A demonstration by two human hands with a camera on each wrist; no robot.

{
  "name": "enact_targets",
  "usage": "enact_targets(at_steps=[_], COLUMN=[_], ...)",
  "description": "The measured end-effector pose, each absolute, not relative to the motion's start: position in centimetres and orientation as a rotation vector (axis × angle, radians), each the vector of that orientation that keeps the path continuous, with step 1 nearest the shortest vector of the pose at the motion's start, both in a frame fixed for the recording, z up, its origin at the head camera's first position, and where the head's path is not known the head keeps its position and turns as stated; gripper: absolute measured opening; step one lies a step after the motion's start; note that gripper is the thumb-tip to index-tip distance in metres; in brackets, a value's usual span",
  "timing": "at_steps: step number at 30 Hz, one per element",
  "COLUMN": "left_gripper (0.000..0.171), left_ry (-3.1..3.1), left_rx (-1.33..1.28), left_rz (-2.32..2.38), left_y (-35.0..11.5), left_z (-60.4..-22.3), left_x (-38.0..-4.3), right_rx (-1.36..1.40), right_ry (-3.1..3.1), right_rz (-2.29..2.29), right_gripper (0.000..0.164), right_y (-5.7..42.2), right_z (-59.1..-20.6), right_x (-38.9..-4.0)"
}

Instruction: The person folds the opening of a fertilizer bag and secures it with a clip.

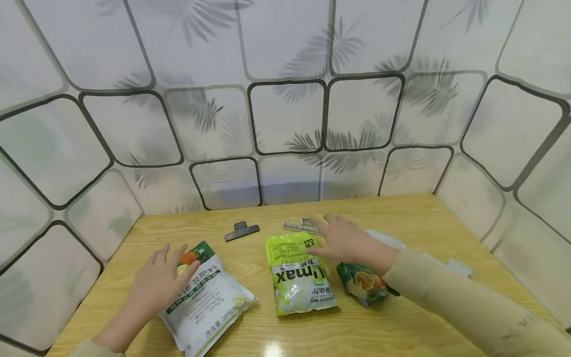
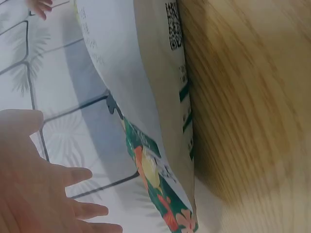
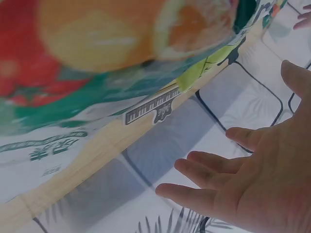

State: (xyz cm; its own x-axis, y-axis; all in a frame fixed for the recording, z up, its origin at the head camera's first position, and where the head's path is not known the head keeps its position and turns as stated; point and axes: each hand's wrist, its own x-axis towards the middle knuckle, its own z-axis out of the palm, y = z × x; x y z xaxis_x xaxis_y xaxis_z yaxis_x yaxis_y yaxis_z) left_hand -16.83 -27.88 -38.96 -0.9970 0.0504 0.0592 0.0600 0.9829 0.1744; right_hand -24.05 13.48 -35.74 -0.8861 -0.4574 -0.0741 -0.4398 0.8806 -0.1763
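The white plastic bag with a green top band [image 1: 214,302] lay below and just to the inner side of my left fingers, plump and slightly creased, its band printed in orange and yellow, with dark lettering down its face. Inward from there, below my right thumb, was the shiny lime-green plastic bag [image 1: 299,290], flat on its back with large black letters. Nearer me than my right fingers, partly hidden under my forearm, sat the green plastic bag printed with orange fruit [image 1: 363,283]. That made three bags, one of each kind. I counted three clips too: one flat black clip [image 1: 242,230] beyond and between my hands, one grey ruler-patterned clip [image 1: 301,227] just past my right fingertips, and one whitish clip [image 1: 459,267] on the outer side of my right forearm, half covered by it. All lay on the pale wooden table [image 1: 241,265]. My left hand [image 1: 156,280] hovered above the white bag, palm down, fingers nearly straight and spread, gripping nothing. My right hand [image 1: 350,243] reached farther out, its beige sleeve [image 1: 446,292] crossing over the fruit bag; those fingers were extended and parted as well, with nothing in them, the thumb pointing inward.
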Motion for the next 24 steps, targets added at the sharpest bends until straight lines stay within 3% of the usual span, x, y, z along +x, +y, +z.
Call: enact_targets(at_steps=[24], left_gripper=[0.083], left_ry=[-3.184], left_rx=[0.029], left_rz=[-0.294], left_y=[-32.7], left_z=[-36.7], left_x=[-15.2], right_rx=[-0.767], right_ry=[2.824], right_rz=[-0.300], right_gripper=[0.082], right_y=[5.9], right_z=[-33.6], right_x=[-24.4])
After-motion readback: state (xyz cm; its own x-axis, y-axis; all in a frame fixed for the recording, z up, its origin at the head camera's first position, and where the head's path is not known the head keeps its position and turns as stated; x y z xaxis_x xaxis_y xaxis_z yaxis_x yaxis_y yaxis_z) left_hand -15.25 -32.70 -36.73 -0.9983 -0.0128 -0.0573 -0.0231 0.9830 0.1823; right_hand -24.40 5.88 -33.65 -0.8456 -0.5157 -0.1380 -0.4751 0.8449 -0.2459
